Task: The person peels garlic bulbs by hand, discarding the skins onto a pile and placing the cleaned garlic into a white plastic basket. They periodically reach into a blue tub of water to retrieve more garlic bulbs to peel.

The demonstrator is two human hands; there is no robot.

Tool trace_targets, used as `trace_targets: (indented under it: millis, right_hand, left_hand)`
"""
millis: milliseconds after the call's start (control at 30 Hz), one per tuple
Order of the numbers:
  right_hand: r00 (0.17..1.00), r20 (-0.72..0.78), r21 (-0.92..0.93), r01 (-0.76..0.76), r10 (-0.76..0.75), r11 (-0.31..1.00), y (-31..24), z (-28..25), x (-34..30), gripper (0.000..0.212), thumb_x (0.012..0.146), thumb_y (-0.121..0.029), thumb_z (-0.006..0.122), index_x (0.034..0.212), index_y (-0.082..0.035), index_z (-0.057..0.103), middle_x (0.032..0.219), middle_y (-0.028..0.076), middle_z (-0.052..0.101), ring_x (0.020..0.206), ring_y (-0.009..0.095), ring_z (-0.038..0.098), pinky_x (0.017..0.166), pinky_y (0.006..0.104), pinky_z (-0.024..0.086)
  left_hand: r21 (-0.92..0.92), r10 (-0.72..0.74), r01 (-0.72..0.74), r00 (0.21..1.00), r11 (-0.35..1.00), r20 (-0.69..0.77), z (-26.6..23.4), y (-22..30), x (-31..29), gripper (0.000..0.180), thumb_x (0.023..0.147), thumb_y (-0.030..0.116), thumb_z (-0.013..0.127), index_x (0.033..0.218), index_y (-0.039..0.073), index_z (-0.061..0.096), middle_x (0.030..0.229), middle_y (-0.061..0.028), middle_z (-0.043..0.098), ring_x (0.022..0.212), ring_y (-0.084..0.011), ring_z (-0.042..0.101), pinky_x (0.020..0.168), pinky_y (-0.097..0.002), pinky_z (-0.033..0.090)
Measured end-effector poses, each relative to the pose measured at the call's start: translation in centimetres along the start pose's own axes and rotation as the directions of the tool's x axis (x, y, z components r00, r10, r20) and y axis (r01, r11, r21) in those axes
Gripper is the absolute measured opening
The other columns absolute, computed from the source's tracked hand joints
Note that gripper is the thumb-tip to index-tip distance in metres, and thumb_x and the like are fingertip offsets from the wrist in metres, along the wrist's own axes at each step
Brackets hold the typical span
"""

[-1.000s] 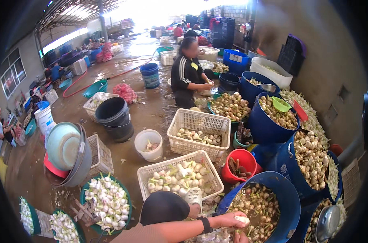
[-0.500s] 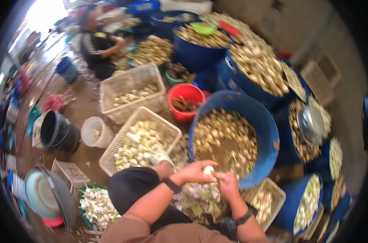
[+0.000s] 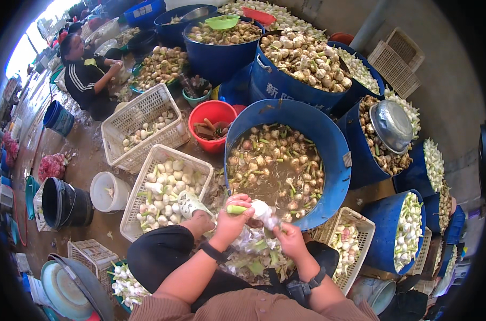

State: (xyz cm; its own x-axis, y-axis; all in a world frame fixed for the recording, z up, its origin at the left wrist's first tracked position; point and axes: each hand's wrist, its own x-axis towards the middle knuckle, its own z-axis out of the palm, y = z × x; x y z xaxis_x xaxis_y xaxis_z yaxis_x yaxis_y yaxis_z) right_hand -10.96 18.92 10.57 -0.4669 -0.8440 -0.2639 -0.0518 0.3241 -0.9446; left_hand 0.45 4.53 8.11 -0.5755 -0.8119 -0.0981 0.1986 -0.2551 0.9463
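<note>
Gripping a white bulb by its green stem end with the left hand, fingers wrapped snugly round it. Pinching and pulling at the skin underneath with the right hand, fingers closed on the loose layers. Looking wet and probably slippery, firm at the core but soft-skinned, light; best held at the stem, not the slick body. Piling up just below the grip, a heap of peelings. Sitting just beyond the hands, a big blue tub of soaking bulbs. Standing to the left, a white crate of peeled ones.
</note>
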Motion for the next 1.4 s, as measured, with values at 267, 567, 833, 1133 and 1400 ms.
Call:
trace_targets:
  millis: [267, 567, 833, 1133, 1400]
  right_hand:
    - [0.884, 0.464, -0.708, 0.329, 0.061, 0.625, 4.5, 1.7, -2.8, 0.031, 0.074, -0.016, 0.059, 0.104, -0.014, 0.06, 0.09, 0.014, 0.062, 0.081, 0.03, 0.059, 0.073, 0.036, 0.048]
    - [0.963, -0.163, 0.086, 0.228, -0.212, 0.97, -2.1, 1.7, 3.1, 0.026, 0.073, 0.001, 0.062, 0.099, -0.003, 0.06, 0.093, 0.008, 0.06, 0.082, 0.018, 0.057, 0.071, 0.0275, 0.047]
    - [0.938, 0.33, -0.839, 0.238, 0.109, 0.489, 6.7, 0.4, -3.1, 0.023, 0.074, -0.012, 0.06, 0.097, -0.007, 0.061, 0.086, 0.012, 0.06, 0.08, 0.027, 0.059, 0.069, 0.0339, 0.047]
    - [0.989, -0.136, -0.016, -0.052, 0.049, 0.999, -0.9, 5.6, 5.5, 0.03, 0.075, -0.021, 0.066, 0.098, -0.003, 0.059, 0.082, 0.013, 0.061, 0.071, 0.028, 0.061, 0.065, 0.0358, 0.049]
    - [0.76, 0.037, -0.634, 0.52, -0.649, 0.572, -1.4, 5.4, 8.0, 0.025, 0.068, -0.014, 0.059, 0.093, -0.01, 0.062, 0.106, 0.013, 0.057, 0.106, 0.033, 0.05, 0.09, 0.0413, 0.041]
  left_hand:
    - [-0.066, -0.166, 0.153, 0.946, 0.986, -0.279, 0.4, 1.2, 1.4, 0.016, 0.076, 0.011, 0.069, 0.085, 0.002, 0.058, 0.074, -0.0001, 0.058, 0.065, -0.0057, 0.051, 0.059, -0.02, 0.042]
    - [0.007, -0.139, 0.147, 0.951, 0.989, -0.276, 0.3, 1.2, 0.7, 0.021, 0.076, 0.016, 0.071, 0.07, 0.002, 0.056, 0.066, 0.0004, 0.056, 0.057, -0.0045, 0.048, 0.05, -0.0215, 0.04]
    - [-0.45, -0.577, 0.386, 0.684, 0.806, -0.446, -3.2, 0.1, 2.4, 0.042, 0.076, 0.036, 0.069, 0.085, -0.001, 0.051, 0.076, -0.0068, 0.055, 0.059, -0.0165, 0.055, 0.051, -0.0315, 0.046]
    - [-0.403, -0.68, 0.557, 0.669, 0.726, -0.3, -1.1, 1.4, 2.5, 0.035, 0.088, 0.043, 0.048, 0.089, 0.009, 0.053, 0.065, -0.0002, 0.053, 0.046, -0.0061, 0.041, 0.039, -0.0206, 0.033]
    - [-0.289, -0.656, 0.59, 0.649, 0.754, -0.386, -0.8, 1.2, 2.3, 0.05, 0.083, 0.061, 0.04, 0.079, 0.012, 0.051, 0.051, 0.006, 0.035, 0.038, -0.0065, 0.03, 0.035, -0.022, 0.023]
